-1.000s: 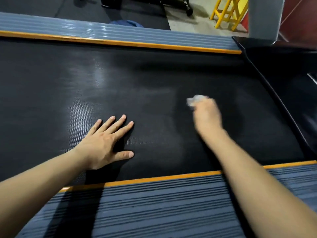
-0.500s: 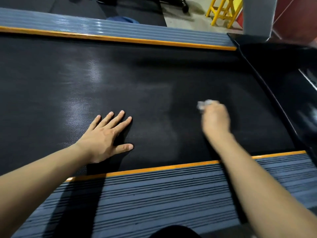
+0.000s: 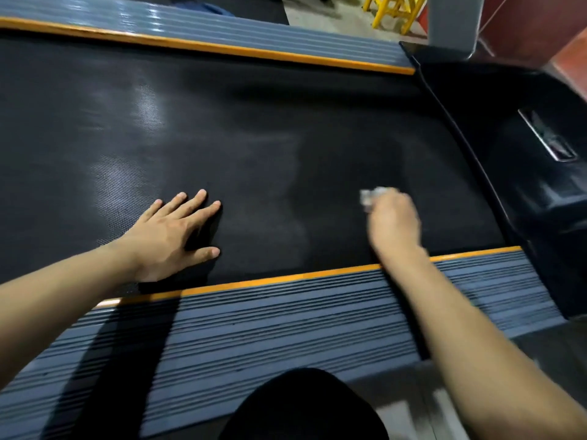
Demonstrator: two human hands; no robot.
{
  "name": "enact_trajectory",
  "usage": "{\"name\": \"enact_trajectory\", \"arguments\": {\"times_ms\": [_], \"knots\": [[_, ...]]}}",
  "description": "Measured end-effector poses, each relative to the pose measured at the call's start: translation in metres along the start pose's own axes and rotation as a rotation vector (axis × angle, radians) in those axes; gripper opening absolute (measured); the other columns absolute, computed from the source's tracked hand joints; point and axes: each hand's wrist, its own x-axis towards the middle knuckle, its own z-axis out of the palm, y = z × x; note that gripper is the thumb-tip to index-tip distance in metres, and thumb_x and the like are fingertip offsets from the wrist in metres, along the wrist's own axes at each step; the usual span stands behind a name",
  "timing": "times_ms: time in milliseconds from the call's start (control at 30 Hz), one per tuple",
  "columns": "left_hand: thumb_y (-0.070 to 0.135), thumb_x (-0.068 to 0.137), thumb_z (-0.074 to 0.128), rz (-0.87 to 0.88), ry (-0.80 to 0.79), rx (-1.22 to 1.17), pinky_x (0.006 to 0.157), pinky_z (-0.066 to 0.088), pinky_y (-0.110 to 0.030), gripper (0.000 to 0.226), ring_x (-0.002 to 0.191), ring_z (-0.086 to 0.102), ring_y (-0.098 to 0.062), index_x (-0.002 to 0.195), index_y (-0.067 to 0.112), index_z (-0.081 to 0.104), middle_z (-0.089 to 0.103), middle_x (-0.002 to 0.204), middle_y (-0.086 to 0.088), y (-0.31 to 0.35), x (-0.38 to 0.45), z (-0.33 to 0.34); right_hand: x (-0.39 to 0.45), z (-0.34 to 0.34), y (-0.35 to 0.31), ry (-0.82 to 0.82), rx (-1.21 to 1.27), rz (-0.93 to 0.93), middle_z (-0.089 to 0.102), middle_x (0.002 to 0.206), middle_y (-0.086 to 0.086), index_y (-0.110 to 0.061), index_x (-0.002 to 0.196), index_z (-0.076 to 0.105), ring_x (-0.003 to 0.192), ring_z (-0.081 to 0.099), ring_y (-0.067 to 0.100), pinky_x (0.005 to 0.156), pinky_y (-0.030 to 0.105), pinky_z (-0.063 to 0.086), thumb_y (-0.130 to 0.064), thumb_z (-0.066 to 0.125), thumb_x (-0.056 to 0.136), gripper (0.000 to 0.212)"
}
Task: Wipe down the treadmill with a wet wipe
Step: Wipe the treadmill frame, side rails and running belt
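Blurred wet wipe (image 3: 373,195), mostly hidden in clenched rt hand (image 3: 394,219), seemingly on belt (image 3: 254,128); lt hand (image 3: 171,230) flat.

- The black textured treadmill belt (image 3: 254,128) ran across the view, with pale sheen patches on its left part.
- Grey ribbed side rails, the near rail (image 3: 286,322) and the far rail (image 3: 222,30), flanked it, each edged with an orange strip.
- The left hand (image 3: 168,236) lay flat on the belt, fingers spread.
- The right hand (image 3: 392,220) pressed a crumpled wet wipe (image 3: 370,195) onto the belt.

Right hand (image 3: 394,219) gripping wipe (image 3: 371,195) on belt (image 3: 254,138)
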Motion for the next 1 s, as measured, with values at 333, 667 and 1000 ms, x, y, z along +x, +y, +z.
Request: {"name": "enact_trajectory", "arguments": {"times_ms": [333,667,1000], "knots": [[0.078,0.075,0.027,-0.004,0.01,-0.025,0.127,-0.002,-0.044,0.098,0.157,-0.009,-0.021,0.16,0.041,-0.003,-0.013,0.168,0.01,0.004,-0.007,-0.002,-0.082,-0.036,-0.112,-0.279,0.304,-0.498,0.064,0.101,0.006,-0.018,0.1,0.071,0.091,0.061,0.031,0.074,0.035,0.05,-0.033,0.05,0.098,0.026],[0.064,0.095,0.046,-0.034,0.003,-0.002,0.126,-0.002,-0.047,0.087,0.157,-0.008,-0.025,0.161,0.037,-0.004,-0.013,0.169,0.005,0.009,-0.003,0.0,-0.046,-0.053,-0.001,-0.23,0.07,0.132,0.069,0.105,0.019,-0.01,0.097,0.069,0.102,0.064,0.038,0.083,0.039,0.051,-0.027,0.061,0.094,0.019],[0.065,0.095,0.046,-0.01,0.037,0.006,0.127,0.0,-0.046,0.086,0.157,-0.005,-0.025,0.161,0.037,-0.002,-0.01,0.17,0.004,0.009,-0.008,-0.004,-0.047,-0.048,-0.037,-0.394,0.104,-0.031,0.073,0.096,0.011,-0.017,0.089,0.067,0.093,0.068,0.031,0.078,0.034,0.054,-0.042,0.069,0.085,0.026]]}}
